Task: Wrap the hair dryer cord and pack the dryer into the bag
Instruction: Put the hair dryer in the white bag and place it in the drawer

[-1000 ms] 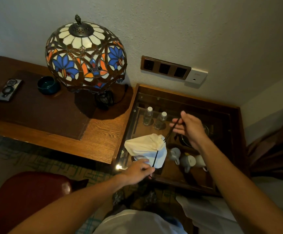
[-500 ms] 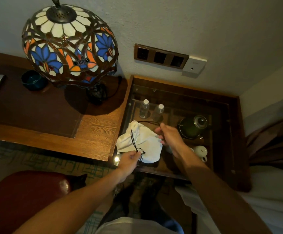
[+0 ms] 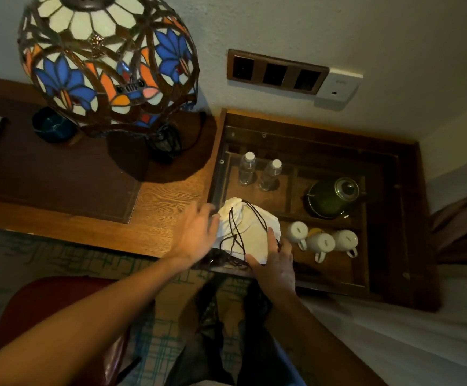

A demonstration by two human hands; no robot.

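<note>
A white drawstring bag [image 3: 250,231] lies on the glass top of the wooden cabinet [image 3: 388,207], its neck gathered at the upper left. Black drawstrings [image 3: 236,227] trail loosely across it toward me. My left hand [image 3: 196,232] rests open against the bag's left side with fingers spread. On the bag's near right corner lies my right hand [image 3: 275,260], fingers straight and touching the cloth. The hair dryer is not visible; the bag bulges as if full.
Under the glass stand two water bottles [image 3: 257,171], a green kettle [image 3: 331,197] and three white cups [image 3: 321,240]. A stained-glass lamp [image 3: 106,59] stands on the desk [image 3: 154,218] to the left. A red chair [image 3: 48,316] is at lower left, a bed at right.
Both hands let go of the drawstrings, which now lie slack on the bag. My left hand moved up to the bag's left side; my right hand dropped to its near corner.
</note>
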